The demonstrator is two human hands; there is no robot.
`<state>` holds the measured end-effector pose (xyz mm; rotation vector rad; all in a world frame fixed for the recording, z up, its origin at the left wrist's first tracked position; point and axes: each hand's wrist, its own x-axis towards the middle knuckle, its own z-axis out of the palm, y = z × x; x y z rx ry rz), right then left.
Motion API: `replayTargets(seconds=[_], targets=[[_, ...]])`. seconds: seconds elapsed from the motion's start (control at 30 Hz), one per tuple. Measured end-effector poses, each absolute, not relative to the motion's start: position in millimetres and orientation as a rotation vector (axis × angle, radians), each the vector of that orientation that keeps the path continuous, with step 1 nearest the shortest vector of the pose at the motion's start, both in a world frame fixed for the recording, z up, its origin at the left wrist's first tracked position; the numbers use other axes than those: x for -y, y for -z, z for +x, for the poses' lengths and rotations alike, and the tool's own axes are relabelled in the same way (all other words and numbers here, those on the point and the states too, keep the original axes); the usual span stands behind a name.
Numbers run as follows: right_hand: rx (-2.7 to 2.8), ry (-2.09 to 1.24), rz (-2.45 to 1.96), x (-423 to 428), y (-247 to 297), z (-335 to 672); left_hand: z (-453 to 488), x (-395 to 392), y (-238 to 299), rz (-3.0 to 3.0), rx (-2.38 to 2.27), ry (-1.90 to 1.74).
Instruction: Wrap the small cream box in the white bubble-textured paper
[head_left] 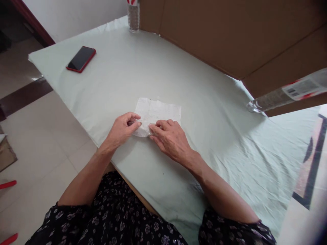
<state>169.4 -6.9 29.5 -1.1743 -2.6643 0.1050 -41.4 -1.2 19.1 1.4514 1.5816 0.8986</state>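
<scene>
White and thin, the sheet (158, 109) lay on the pale green cloth (112, 78), partly under the fingertips of both hands, its far edge slightly uneven and its near edge bowed near the fingers. It looked like tissue or soft paper: likely very light, limp and easy to crease or tear, with little slip against the cloth. A gentle pinch at a corner or along the near edge seemed the safest hold; a hard pull might have ripped it.

The left hand (121, 130) was at the sheet's left side, thumb and forefinger bent toward each other with a narrow gap between their tips; whether any paper was caught there could not be told. The right hand (173, 137) lay over the lower right part, fingers curled and thumb tucked close beneath; its grip on the near edge was too hidden to be sure of.

The table's edge ran slantwise, near the left wrist. Cloth stretched from the sheet's far side toward the phone (81, 59), which lay well apart. Cardboard (217, 34) walled off the far right, with a glass (133, 18) at its left end and a bottle (286, 95) leaning in at right.
</scene>
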Motion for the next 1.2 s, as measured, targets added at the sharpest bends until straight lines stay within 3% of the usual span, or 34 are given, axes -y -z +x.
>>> replayTargets(seconds=[0.17,0.37,0.73,1.2], targets=[[2.720,0.083,-1.182,10,-30,167,-56,8,-17,1.465,-1.839,-0.901],[2.777,0.138,-1.156,10,-33,162,-57,13,-23,1.569,-2.027,-0.568],[2.979,0.092,-1.101,0,-53,149,-45,-1,-21,1.629,-1.920,-0.427],[2.875,-0.180,-1.262,-4,-54,150,-12,5,-21,1.152,-1.492,-0.949]])
